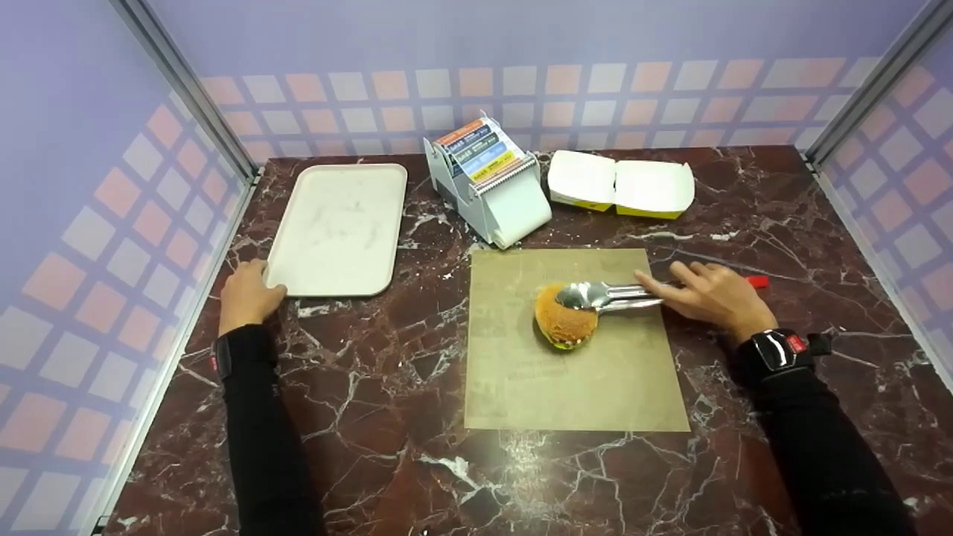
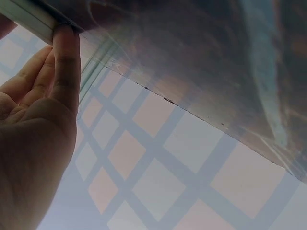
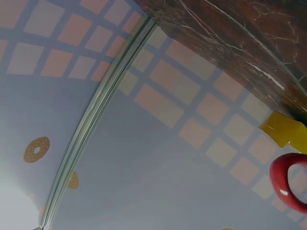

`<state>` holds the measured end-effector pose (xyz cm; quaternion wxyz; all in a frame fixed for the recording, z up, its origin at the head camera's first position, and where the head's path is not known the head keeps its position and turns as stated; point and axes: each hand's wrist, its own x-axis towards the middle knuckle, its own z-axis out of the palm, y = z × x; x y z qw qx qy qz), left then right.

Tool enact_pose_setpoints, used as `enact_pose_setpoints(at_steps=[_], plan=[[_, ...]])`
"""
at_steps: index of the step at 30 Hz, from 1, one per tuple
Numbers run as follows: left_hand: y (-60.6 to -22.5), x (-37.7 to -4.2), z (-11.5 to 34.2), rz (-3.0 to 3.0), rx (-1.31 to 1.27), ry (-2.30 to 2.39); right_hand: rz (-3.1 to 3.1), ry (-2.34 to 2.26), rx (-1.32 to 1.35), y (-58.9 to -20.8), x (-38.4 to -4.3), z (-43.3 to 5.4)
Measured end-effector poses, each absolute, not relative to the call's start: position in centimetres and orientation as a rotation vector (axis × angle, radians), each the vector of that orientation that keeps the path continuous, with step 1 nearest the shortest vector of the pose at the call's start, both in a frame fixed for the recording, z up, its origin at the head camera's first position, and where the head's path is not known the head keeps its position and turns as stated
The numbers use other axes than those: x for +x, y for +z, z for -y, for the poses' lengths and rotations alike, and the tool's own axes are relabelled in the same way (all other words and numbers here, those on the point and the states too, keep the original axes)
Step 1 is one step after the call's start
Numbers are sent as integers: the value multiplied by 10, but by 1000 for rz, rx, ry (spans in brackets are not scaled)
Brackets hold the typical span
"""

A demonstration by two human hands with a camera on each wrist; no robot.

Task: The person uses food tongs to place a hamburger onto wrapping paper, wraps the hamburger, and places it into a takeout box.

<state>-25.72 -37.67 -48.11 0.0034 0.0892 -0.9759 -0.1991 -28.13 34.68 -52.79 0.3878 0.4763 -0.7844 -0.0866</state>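
Metal tongs [image 1: 629, 298] lie in the grip of my right hand [image 1: 715, 296], on the right side of the head view. Their tips rest over the top of a burger [image 1: 563, 327] with a golden bun and green filling at its edge. The burger sits on a square brown paper sheet [image 1: 566, 394]. A red loop [image 3: 283, 184] at the tongs' end shows in the right wrist view; the hand itself is hidden there. My left hand [image 1: 249, 295] grips the near left corner of a white tray [image 1: 335, 231], thumb along its front edge. The tray's rim [image 2: 31, 20] also appears in the left wrist view.
A dispenser [image 1: 488, 179] with coloured label strips and a white roll stands behind the paper. To its right lies an opened white and yellow burger box [image 1: 655, 190]. Tiled-pattern walls [image 1: 521, 82] enclose the dark marble table [image 1: 372, 417] on the left, back and right.
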Motion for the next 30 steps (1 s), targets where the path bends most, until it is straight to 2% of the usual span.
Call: enact_pose_setpoints(at_steps=[14, 22, 30], plan=[[-481, -257, 379, 3066, 284, -627, 1948, -224, 1066, -511, -285, -360], [-480, -256, 377, 3075, 292, -653, 2105, -252, 977, -495, -277, -390], [-478, -255, 378, 3071, 291, -646, 1974, -47, 841, -486, -288, -419]])
